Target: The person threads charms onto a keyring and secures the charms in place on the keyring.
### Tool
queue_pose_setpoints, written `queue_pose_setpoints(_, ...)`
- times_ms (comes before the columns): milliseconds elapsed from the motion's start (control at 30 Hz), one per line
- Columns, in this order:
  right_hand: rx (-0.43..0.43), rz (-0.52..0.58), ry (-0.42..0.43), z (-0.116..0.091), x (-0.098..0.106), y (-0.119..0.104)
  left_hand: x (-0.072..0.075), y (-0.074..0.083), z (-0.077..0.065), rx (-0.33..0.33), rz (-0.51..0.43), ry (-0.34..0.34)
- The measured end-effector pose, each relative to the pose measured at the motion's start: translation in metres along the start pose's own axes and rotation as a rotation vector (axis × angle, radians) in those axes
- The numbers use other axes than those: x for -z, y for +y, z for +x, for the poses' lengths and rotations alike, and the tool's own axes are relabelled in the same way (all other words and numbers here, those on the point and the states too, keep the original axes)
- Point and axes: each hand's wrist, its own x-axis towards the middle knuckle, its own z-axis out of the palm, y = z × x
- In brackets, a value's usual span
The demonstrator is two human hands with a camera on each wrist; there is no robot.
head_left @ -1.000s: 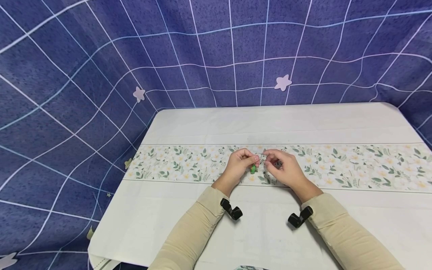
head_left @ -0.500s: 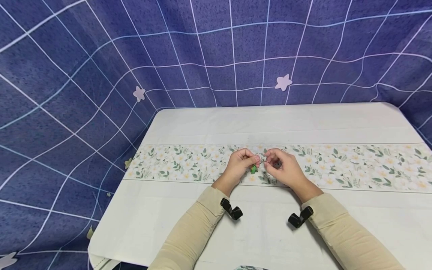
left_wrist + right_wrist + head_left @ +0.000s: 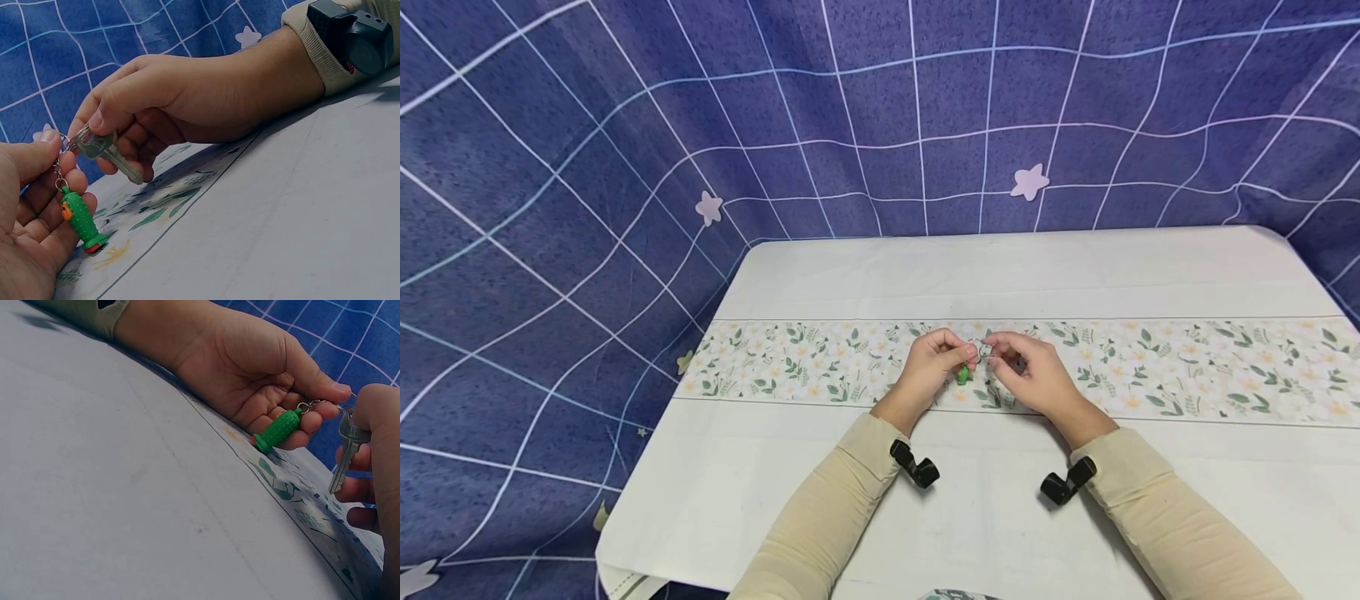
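Observation:
A green cactus-shaped charm (image 3: 78,215) with an orange spot hangs on a short chain from a metal key ring (image 3: 65,142). My left hand (image 3: 927,371) pinches the ring between thumb and forefinger, and the charm (image 3: 278,430) dangles against its curled fingers. Facing it, my right hand (image 3: 1036,372) pinches a silver key (image 3: 103,150) at its head, right by the ring. The key's blade (image 3: 344,464) points downward past the right fingers. Both hands are held close together over the floral band of the tablecloth.
A white tablecloth (image 3: 820,275) with a printed floral strip (image 3: 1187,367) covers the table. Behind and to the left hangs a blue grid-patterned curtain (image 3: 865,108) with star shapes. Black wrist mounts (image 3: 914,467) sit on both beige sleeves.
Both hands stay in place on the ring and key; only slight finger movement of the right hand shows.

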Motion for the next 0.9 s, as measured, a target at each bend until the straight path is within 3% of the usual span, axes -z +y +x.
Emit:
queue_pose_setpoints(567, -0.042, 0.006, -0.021, -0.0001, 0.0002, 0.0002, 0.0, 0.0003, 0.0001, 0.007, 0.016, 0.0)
queue_pose_setpoints(900, 0.009, 0.01, -0.017, -0.0012, 0.0004, 0.0038, 0.0002, 0.0002, -0.0003, 0.006, -0.006, -0.003)
